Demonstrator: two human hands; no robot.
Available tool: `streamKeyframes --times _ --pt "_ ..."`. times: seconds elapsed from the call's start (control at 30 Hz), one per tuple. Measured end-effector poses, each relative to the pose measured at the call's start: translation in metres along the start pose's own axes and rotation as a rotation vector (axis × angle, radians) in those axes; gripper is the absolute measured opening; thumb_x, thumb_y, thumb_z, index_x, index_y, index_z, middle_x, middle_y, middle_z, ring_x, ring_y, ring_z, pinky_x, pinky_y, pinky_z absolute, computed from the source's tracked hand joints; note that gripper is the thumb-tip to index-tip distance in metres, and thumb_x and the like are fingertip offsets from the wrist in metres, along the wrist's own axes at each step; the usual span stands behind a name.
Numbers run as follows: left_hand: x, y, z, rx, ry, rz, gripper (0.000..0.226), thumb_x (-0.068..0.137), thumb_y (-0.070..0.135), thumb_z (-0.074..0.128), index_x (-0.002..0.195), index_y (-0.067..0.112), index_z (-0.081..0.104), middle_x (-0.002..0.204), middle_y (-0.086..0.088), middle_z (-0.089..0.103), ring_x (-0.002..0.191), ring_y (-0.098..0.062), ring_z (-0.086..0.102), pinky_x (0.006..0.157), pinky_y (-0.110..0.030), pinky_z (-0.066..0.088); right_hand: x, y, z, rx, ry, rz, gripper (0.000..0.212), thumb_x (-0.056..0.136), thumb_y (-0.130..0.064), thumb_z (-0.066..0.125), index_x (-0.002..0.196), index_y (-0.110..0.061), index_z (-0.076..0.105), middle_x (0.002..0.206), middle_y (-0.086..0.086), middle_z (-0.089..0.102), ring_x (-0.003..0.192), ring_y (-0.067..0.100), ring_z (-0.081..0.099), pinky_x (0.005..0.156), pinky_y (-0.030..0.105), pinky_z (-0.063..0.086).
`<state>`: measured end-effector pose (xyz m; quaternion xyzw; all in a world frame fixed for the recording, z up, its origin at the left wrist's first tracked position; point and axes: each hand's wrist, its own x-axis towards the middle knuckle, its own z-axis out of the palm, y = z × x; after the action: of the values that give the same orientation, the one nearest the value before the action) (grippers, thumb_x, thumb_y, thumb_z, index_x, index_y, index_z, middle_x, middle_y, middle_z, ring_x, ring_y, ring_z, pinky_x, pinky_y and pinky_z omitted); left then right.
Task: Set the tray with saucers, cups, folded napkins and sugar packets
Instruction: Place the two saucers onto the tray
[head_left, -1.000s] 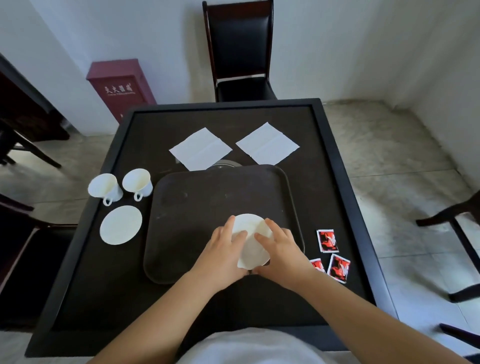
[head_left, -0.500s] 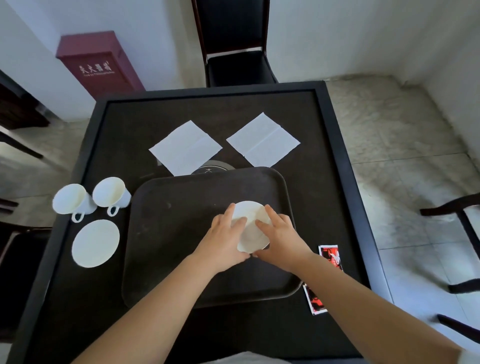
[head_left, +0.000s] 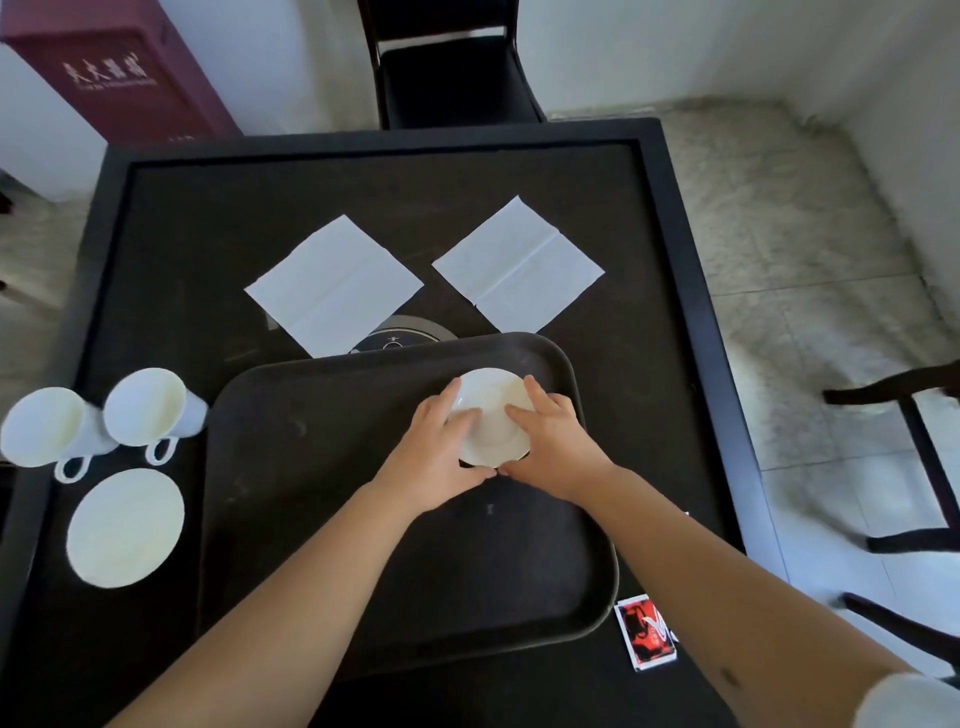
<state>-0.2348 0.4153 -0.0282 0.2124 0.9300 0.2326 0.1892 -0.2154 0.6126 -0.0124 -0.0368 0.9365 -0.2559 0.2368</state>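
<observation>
A dark tray (head_left: 322, 519) lies in the middle of the black table. A white saucer (head_left: 493, 410) sits in its far right part, held from both sides by my left hand (head_left: 436, 457) and my right hand (head_left: 556, 441). Left of the tray stand two white cups (head_left: 41, 426) (head_left: 145, 408), with a second saucer (head_left: 126, 527) in front of them. Two unfolded white napkins (head_left: 335, 286) (head_left: 519, 265) lie beyond the tray. A red sugar packet (head_left: 647, 631) lies by the tray's near right corner, partly hidden by my right forearm.
A round metal disc (head_left: 400, 338) set in the table (head_left: 208, 208) peeks out behind the tray. A black chair (head_left: 447, 67) stands at the far side, a dark red box (head_left: 109, 73) at the far left, and another chair (head_left: 914, 457) to the right.
Both hands have carried the saucer farther away and to the right over the tray. The camera has tilted down and closer, so the sugar packets slid mostly behind my right forearm.
</observation>
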Motion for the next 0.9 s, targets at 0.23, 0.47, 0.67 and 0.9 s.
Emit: streamKeyframes --times 0.23,0.47,0.67,0.9 --pt "0.003 -0.011 0.008 0.061 0.087 0.101 0.068 0.078 0.048 0.078 0.133 0.015 0.053 0.158 -0.011 0.025 0.143 -0.032 0.024 0.111 -0.048 0.032 0.005 0.007 0.008 0.018 0.058 -0.014 0.075 0.080 -0.041 0.076 0.143 -0.019 0.043 0.162 0.007 0.005 0.139 0.032 0.014 0.108 0.045 0.034" --pt "0.003 -0.016 0.020 0.234 0.067 0.116 0.065 0.093 0.052 0.048 0.147 0.020 0.032 0.163 -0.012 0.012 0.149 -0.035 0.009 0.112 -0.051 0.029 -0.010 0.010 0.031 -0.013 0.221 -0.029 0.072 0.089 -0.039 0.067 0.149 -0.016 0.034 0.162 0.014 0.006 0.147 0.033 0.008 0.109 0.048 0.035" --pt "0.002 -0.013 0.019 0.234 0.066 0.090 0.065 0.089 0.054 0.045 0.143 0.020 0.034 0.161 -0.008 0.017 0.149 -0.032 0.010 0.112 -0.049 0.029 -0.010 0.009 0.037 -0.009 0.201 -0.021 0.075 0.091 -0.041 0.064 0.151 -0.017 0.026 0.163 0.012 -0.001 0.149 0.028 0.001 0.112 0.040 0.027" --pt "-0.004 -0.005 0.012 0.207 0.003 0.055 0.064 0.092 0.049 0.055 0.145 0.020 0.033 0.162 -0.007 0.011 0.149 -0.032 0.006 0.116 -0.050 0.024 -0.011 0.008 0.033 -0.019 0.194 0.008 0.079 0.083 -0.039 0.075 0.147 -0.015 0.034 0.162 0.013 0.007 0.148 0.030 0.009 0.112 0.044 0.030"
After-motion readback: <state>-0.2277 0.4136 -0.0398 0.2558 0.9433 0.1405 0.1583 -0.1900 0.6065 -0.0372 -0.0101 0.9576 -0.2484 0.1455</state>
